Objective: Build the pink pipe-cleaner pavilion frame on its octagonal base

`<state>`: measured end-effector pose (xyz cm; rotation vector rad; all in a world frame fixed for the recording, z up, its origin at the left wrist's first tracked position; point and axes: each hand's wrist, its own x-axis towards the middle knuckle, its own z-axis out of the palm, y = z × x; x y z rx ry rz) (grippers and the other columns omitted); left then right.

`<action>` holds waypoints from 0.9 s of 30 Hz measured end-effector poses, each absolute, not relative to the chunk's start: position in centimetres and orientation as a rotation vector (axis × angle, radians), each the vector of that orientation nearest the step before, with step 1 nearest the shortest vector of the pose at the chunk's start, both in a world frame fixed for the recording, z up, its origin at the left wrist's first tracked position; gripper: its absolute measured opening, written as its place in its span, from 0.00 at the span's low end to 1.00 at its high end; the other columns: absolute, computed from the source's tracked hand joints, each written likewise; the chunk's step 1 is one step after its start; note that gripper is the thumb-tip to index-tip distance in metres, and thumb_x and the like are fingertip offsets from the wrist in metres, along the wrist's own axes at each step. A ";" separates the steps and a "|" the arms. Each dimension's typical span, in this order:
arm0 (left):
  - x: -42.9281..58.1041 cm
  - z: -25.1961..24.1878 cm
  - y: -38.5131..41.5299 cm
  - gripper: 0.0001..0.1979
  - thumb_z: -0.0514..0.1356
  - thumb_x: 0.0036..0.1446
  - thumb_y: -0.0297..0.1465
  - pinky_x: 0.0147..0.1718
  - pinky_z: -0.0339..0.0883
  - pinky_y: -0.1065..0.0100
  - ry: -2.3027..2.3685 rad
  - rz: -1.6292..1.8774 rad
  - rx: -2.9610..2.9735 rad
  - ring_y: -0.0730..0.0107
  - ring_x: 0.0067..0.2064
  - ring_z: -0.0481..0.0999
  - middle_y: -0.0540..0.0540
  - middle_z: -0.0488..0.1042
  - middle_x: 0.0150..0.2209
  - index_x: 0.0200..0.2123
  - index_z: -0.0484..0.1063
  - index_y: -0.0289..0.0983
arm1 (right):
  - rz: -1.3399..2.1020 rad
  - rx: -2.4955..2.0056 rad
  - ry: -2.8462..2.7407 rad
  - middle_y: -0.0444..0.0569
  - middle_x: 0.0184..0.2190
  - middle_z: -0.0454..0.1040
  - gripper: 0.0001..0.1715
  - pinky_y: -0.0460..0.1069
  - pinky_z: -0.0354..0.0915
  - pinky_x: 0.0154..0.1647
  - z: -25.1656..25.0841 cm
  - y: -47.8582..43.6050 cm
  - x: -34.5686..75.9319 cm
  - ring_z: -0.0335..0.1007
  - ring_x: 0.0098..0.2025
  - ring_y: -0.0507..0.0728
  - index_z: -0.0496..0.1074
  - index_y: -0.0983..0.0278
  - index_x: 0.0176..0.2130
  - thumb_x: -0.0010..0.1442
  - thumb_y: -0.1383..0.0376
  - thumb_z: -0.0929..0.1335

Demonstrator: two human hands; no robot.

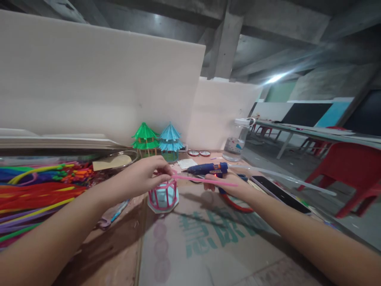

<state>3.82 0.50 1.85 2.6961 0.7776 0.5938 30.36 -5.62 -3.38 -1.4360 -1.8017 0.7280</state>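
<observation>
My left hand [150, 172] is closed in a pinch on a pink pipe cleaner [193, 180], at the upper rim of a small pink cage-like frame [167, 198]. That frame stands on a pale octagonal base [162, 210] with a light-blue piece inside. The strip's free end stretches right, passing in front of my right hand [222, 184]. My right hand is wrapped round the handle of a blue glue gun [205, 169], its nozzle pointing left toward the frame. A long clear glue stick [282, 174] trails out of the gun's back.
Bundles of coloured pipe cleaners [35, 194] lie at left, near a metal tray [131, 157]. Behind stand a green pavilion model [145, 139], a blue one [170, 141] and a water bottle [236, 141]. A phone [279, 194] lies right; a red chair [348, 171] stands beyond.
</observation>
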 end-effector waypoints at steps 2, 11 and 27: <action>3.7 1.9 0.5 0.12 0.54 0.59 0.37 0.38 0.67 0.68 0.756 0.586 2.705 0.65 0.40 0.74 0.46 0.75 0.37 0.38 0.76 0.40 | 0.716 -1.406 -1.742 0.49 0.30 0.77 0.23 0.51 0.66 0.41 -3.1 -5.0 30.7 0.72 0.35 0.57 0.74 0.63 0.28 0.57 0.47 0.64; 2.4 3.0 1.2 0.28 0.59 0.53 0.51 0.49 0.67 0.62 0.814 0.571 2.790 0.54 0.54 0.71 0.41 0.70 0.54 0.51 0.71 0.40 | 0.476 -1.759 -1.537 0.49 0.35 0.79 0.22 0.47 0.64 0.32 -1.6 1.0 32.6 0.73 0.35 0.57 0.78 0.63 0.42 0.53 0.51 0.71; 3.7 2.8 -0.8 0.42 0.59 0.53 0.47 0.58 0.62 0.58 1.047 0.307 2.815 0.51 0.62 0.65 0.36 0.60 0.64 0.65 0.53 0.33 | 0.427 -1.866 -1.729 0.52 0.35 0.79 0.14 0.45 0.66 0.37 -4.5 6.7 31.9 0.73 0.34 0.54 0.75 0.71 0.42 0.59 0.63 0.69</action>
